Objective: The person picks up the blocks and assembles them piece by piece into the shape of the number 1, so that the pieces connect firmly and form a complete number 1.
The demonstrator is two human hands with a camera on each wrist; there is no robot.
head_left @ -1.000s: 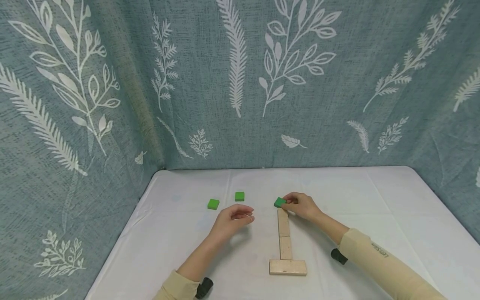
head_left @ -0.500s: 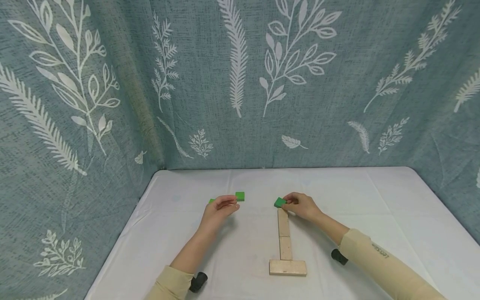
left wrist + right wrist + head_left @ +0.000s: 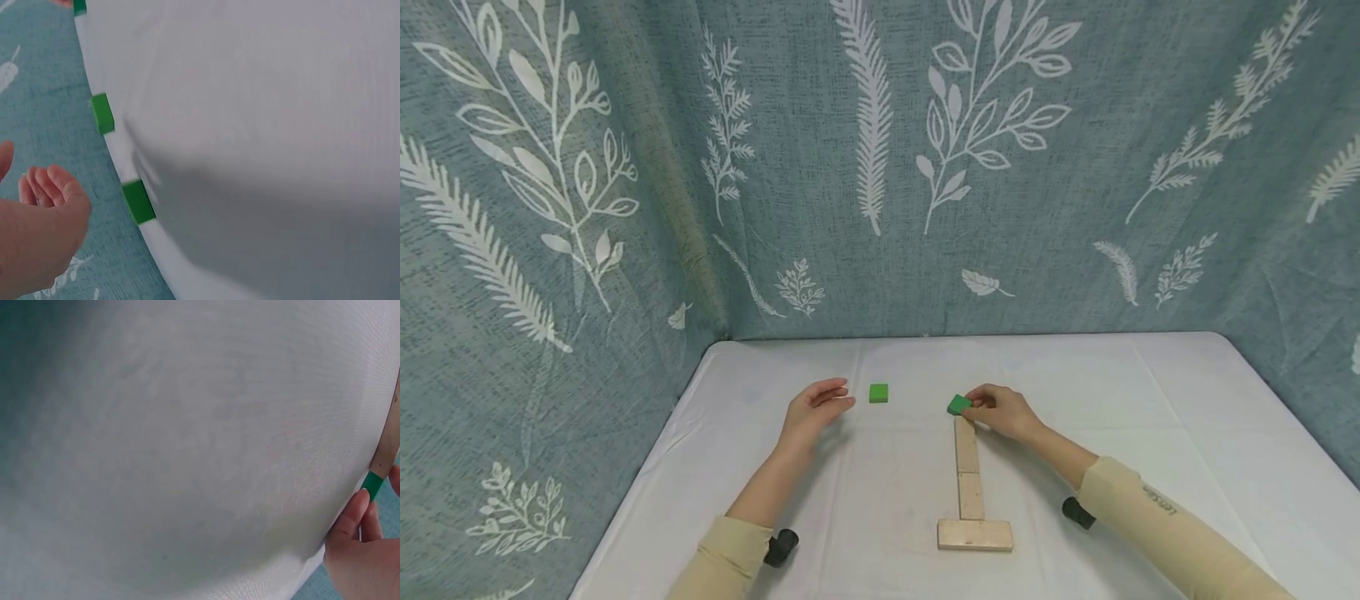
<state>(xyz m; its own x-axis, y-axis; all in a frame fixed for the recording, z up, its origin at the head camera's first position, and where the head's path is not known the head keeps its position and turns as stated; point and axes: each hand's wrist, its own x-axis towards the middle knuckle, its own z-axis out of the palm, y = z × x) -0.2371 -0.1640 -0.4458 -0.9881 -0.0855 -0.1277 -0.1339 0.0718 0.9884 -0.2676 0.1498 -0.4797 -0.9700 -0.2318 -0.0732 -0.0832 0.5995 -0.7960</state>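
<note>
- Your left hand [image 3: 812, 410] has shifted left across the middle of the head view, and it covers the spot where one green block showed earlier; your right hand [image 3: 1003, 410] has stayed put.
- You have nothing in the left hand: its fingers bend loosely, with the thumb held apart from them.
- Your right hand pinches a small, flat, dark green square block [image 3: 958, 405], right of centre in the head view, at the upper end of a column of two long, pale wooden blocks [image 3: 967, 467].
- That column's long axis runs nearly up and down the frame, its foot against a crosswise pale wooden block [image 3: 975, 535]; the green one sits turned, a corner towards you.
- Just right of your left fingertips in the head view lies a flat, bright green square block [image 3: 878, 393], apart from them.
- Your other bright green square block [image 3: 139, 201], hidden in the head view, shows at lower left of the left wrist view, to the right of your hand and apart from it.
- For any reach, that seems the relation to mind: both loose blocks are nearer your left hand, and being square from above, they offer no clear long axis.
</note>
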